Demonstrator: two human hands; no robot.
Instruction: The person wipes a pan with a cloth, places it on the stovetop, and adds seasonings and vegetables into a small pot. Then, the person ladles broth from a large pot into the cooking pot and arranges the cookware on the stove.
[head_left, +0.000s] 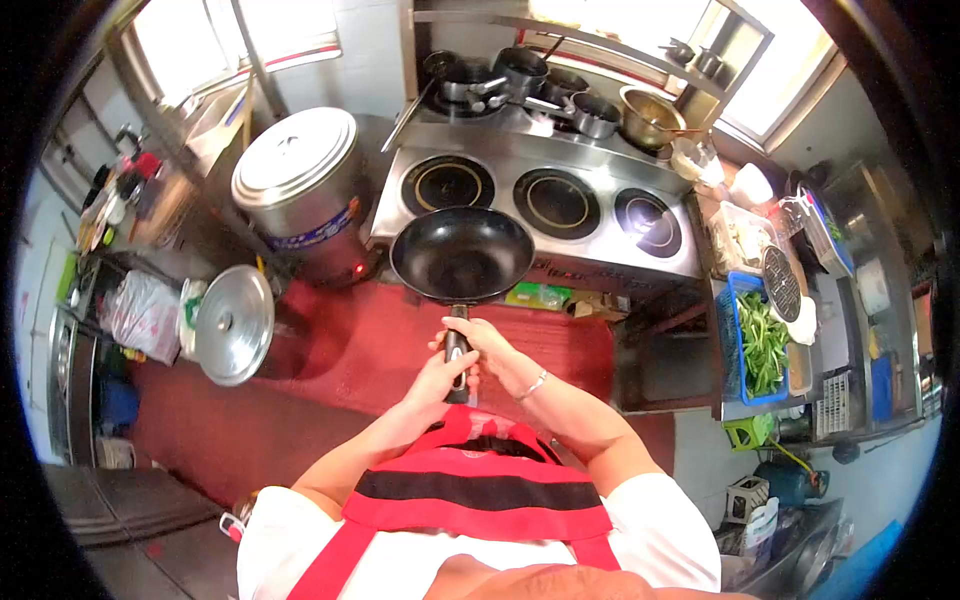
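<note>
A black frying pan (462, 256) is held out in front of my body, its bowl over the front edge of the steel stove. Both hands wrap its black handle (455, 345). My left hand (437, 376) grips nearer the handle's end, thumb laid across the top. Closer to the pan, my right hand (482, 348) closes round the handle, and a bracelet circles that wrist. Some of the fingers are hidden beneath the handle. The inside of the pan looks dark, with no food visible in it.
The stove (505, 205) has three round cooking plates, with several pots (520, 72) behind. A large lidded steel pot (297, 160) stands left, near a round metal lid (234, 325). On the right counter sits a blue basket (733, 350) of green vegetables (762, 345).
</note>
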